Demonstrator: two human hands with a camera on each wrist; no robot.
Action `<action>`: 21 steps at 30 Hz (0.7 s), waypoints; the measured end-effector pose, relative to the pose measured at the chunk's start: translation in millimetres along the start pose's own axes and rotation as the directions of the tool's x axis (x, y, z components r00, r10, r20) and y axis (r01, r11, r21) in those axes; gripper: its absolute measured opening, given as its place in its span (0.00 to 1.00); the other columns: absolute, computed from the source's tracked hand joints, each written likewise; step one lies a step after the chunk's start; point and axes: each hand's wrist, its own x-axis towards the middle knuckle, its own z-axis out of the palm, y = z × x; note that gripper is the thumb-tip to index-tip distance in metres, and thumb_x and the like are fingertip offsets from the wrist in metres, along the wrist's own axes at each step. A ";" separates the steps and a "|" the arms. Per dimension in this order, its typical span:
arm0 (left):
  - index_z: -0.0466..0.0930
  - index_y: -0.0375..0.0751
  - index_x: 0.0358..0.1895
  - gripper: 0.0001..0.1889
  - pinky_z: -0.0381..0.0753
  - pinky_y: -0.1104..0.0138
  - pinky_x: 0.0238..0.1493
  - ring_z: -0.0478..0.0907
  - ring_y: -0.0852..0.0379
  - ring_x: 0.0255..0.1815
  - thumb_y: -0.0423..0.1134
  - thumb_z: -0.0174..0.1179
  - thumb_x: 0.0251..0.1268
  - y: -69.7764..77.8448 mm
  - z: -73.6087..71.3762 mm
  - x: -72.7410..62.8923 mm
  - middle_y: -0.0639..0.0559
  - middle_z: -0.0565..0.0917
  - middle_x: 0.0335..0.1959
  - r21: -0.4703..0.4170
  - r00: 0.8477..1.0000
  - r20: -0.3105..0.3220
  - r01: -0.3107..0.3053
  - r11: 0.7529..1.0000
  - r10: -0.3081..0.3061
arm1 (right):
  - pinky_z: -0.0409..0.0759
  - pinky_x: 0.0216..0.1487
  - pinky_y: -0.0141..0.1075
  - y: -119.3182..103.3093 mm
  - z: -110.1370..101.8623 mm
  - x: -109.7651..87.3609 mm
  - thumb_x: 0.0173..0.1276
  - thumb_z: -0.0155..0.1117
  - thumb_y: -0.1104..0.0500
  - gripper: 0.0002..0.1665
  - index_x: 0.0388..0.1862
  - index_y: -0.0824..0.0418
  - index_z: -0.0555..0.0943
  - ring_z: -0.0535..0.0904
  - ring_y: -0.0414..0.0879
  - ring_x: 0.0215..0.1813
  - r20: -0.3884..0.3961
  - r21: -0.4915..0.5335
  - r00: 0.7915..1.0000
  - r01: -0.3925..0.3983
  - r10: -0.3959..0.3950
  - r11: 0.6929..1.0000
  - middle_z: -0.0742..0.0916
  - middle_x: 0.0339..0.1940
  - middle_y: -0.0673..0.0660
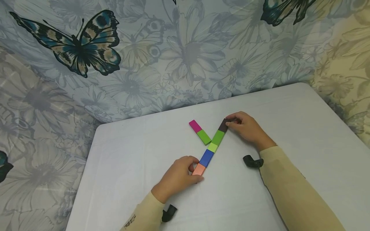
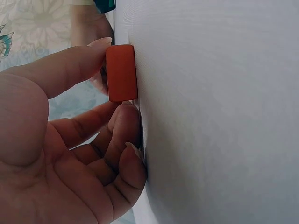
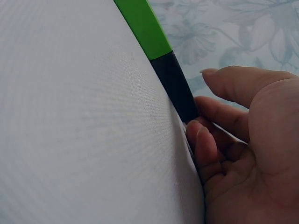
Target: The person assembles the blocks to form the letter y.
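Blocks lie end to end in a slanting row on the white table. From near to far they are an orange block (image 1: 199,169), a blue block (image 1: 207,158), a lime block (image 1: 212,147), a green block (image 1: 218,137) and a black block (image 1: 223,125). My left hand (image 1: 177,175) pinches the orange block's sides between thumb and fingers. At the far end, my right hand (image 1: 245,128) touches the black block (image 3: 175,86) with its fingertips; in the right wrist view its thumb stands apart from the block.
A second green block (image 1: 204,137) and a magenta block (image 1: 195,126) form a short strip angled against the row's left side. The white table (image 1: 130,154) meets a flowered, butterfly-patterned backdrop (image 1: 190,54) behind. Black wrist devices (image 1: 252,161) sit at both sleeves.
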 end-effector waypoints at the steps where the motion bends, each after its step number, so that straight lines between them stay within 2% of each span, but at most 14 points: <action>1: 0.85 0.39 0.62 0.27 0.78 0.66 0.38 0.75 0.61 0.35 0.42 0.83 0.63 -0.4 0.6 0.3 0.58 0.79 0.34 -0.002 1.000 0.001 0.001 1.000 -0.001 | 0.71 0.58 0.51 0.4 0.1 0.0 0.82 0.67 0.52 0.22 0.65 0.64 0.85 0.75 0.56 0.55 0.001 -0.001 1.000 -0.001 0.001 1.000 0.83 0.58 0.62; 8: 0.85 0.39 0.62 0.26 0.76 0.65 0.35 0.74 0.61 0.32 0.45 0.80 0.65 0.5 2.9 1.6 0.57 0.80 0.34 -0.004 1.000 -0.009 0.006 1.000 -0.007 | 0.71 0.56 0.51 2.2 0.8 -1.1 0.82 0.68 0.53 0.22 0.65 0.65 0.85 0.74 0.55 0.53 -0.004 0.006 1.000 0.013 -0.013 1.000 0.83 0.54 0.62; 12: 0.85 0.40 0.62 0.25 0.77 0.65 0.35 0.74 0.61 0.32 0.50 0.78 0.69 0.3 1.3 4.1 0.58 0.80 0.35 0.009 0.999 -0.030 0.016 1.000 -0.016 | 0.71 0.55 0.50 4.5 0.5 -2.1 0.82 0.68 0.52 0.22 0.66 0.65 0.85 0.74 0.55 0.52 -0.005 0.001 1.000 0.008 -0.008 1.000 0.82 0.52 0.62; 16: 0.85 0.40 0.63 0.27 0.78 0.63 0.38 0.76 0.59 0.34 0.54 0.76 0.70 -2.2 -7.0 7.5 0.60 0.80 0.35 -0.003 0.998 -0.051 0.030 1.000 -0.030 | 0.71 0.55 0.49 7.7 2.3 -4.0 0.82 0.68 0.52 0.23 0.66 0.64 0.84 0.74 0.55 0.52 -0.002 -0.004 1.000 -0.001 0.001 1.000 0.82 0.52 0.61; 21: 0.85 0.41 0.64 0.24 0.80 0.61 0.39 0.77 0.58 0.35 0.50 0.74 0.73 -10.8 -24.3 14.9 0.59 0.81 0.36 -0.002 0.994 -0.099 0.049 0.999 -0.049 | 0.71 0.57 0.51 12.7 5.5 -8.1 0.82 0.67 0.53 0.23 0.67 0.65 0.84 0.74 0.56 0.53 -0.009 -0.008 1.000 -0.003 0.003 1.000 0.82 0.54 0.62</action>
